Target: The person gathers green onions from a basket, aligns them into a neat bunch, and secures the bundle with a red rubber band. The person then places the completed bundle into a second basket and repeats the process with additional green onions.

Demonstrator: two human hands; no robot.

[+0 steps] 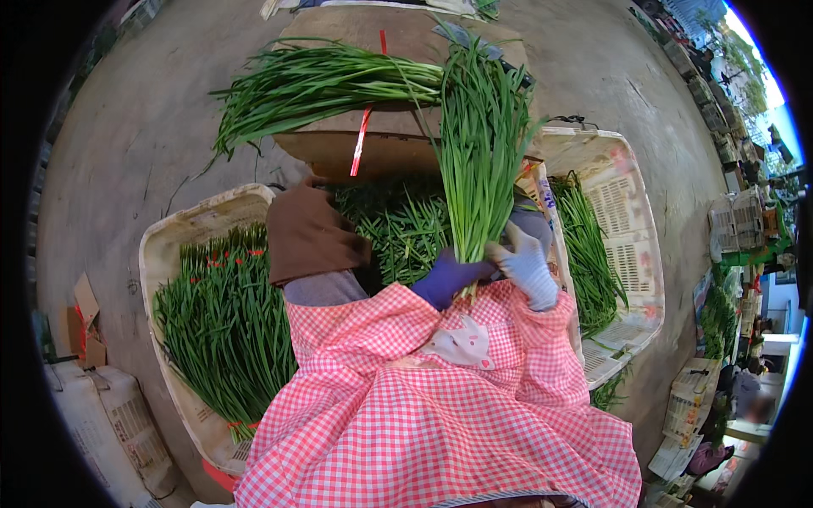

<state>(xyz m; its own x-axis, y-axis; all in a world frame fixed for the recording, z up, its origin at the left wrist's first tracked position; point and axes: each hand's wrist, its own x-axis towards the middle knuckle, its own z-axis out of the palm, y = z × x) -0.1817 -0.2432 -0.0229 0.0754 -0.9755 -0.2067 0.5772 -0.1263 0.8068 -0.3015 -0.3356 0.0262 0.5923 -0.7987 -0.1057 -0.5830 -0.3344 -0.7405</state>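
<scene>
A long bunch of garlic chives stretches away from my lap, its pale stem ends towards me and its leaf tips over the board. My left hand, in a purple glove, is closed around the stem ends. At their right side is my right hand in a pale knitted glove, fingertips against the stems; whether they pinch any is hidden. A second bunch lies crosswise on the board, over a strip of red tape. Beyond the held leaves lies a broad blade with a dark handle.
A white plastic crate at left holds chives tied with red bands. Another crate at right holds loose chives. Cut greens lie between my knees. Stacked crates and people are at far right.
</scene>
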